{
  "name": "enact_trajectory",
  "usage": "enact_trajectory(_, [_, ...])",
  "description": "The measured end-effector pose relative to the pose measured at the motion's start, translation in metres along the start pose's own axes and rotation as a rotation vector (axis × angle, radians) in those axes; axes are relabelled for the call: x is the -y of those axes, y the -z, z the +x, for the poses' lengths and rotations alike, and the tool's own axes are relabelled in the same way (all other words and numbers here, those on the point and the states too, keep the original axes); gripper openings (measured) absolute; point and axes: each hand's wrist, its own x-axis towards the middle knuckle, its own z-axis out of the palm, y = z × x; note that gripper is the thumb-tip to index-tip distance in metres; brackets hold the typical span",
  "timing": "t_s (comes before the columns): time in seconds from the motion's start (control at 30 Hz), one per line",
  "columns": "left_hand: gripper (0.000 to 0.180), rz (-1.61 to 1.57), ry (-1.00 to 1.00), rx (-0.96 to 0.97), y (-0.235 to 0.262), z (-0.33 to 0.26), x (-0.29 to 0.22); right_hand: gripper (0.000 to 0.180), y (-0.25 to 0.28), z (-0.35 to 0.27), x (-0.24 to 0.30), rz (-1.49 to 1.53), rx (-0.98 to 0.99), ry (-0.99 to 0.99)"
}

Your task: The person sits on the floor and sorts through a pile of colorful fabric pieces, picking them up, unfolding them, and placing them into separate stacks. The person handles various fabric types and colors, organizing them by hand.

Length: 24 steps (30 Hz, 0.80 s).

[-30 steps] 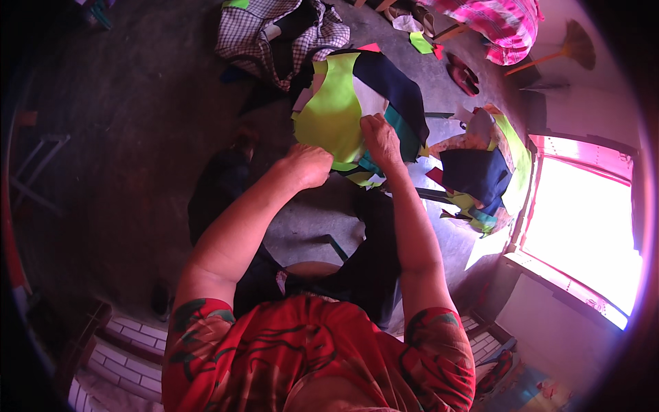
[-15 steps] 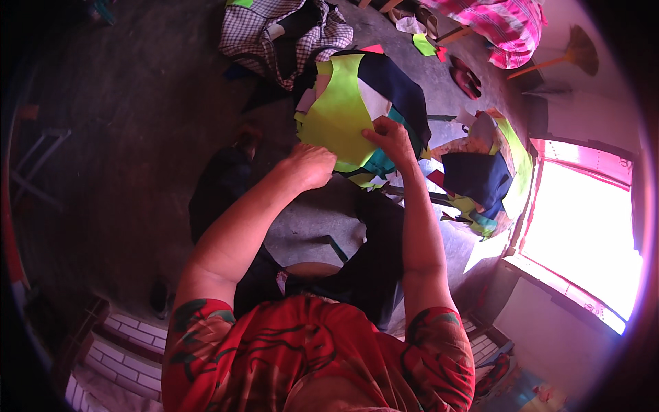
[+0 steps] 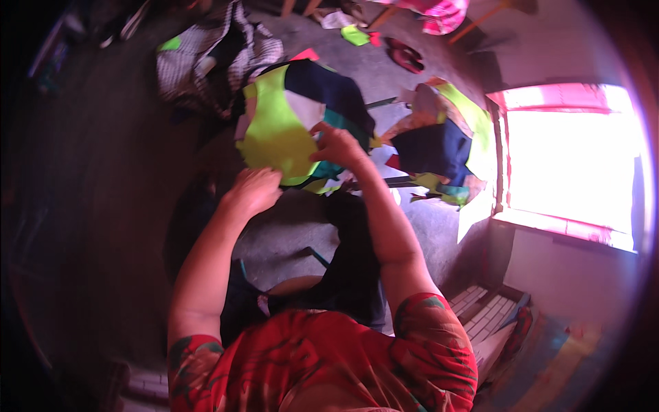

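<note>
A bright yellow-green cloth piece (image 3: 278, 137) lies on top of a round pile of fabric pieces in front of me. Under and around it show dark navy cloth (image 3: 329, 89), a pale piece (image 3: 304, 108) and teal cloth (image 3: 341, 123). My left hand (image 3: 255, 190) is closed at the near edge of the yellow-green piece, its fingertips partly hidden. Over the right side of the same piece, my right hand (image 3: 340, 147) has its thumb and fingers apart, the tips at the cloth's edge.
A second heap of fabric scraps (image 3: 436, 147) stands to the right, beside a bright window (image 3: 570, 165). Checked cloth (image 3: 206, 65) lies on the floor at the far left. Dark red shoes (image 3: 405, 56) and a light green scrap (image 3: 354, 35) are farther back.
The whole view has shifted, so the scene sits farther left. My right hand's thumb and fingers have spread from a pinch. The left hand stays at the cloth's near edge.
</note>
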Motion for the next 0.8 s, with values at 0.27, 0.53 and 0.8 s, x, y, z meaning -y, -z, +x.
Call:
enact_trajectory(0.27, [0.038,0.019,-0.003,0.033,0.009,0.001,-0.009,0.057,-0.009,-0.014,0.008,-0.174,-0.125,-0.066])
enact_trajectory(0.53, [0.037,0.030,-0.023,-0.015,0.009,-0.001,-0.008,0.046,0.004,-0.033,0.005,-0.237,-0.332,-0.157])
enact_trajectory(0.8, [0.033,0.024,-0.063,-0.071,0.004,0.007,-0.009,0.034,0.074,-0.109,-0.038,-0.072,-0.752,-0.097])
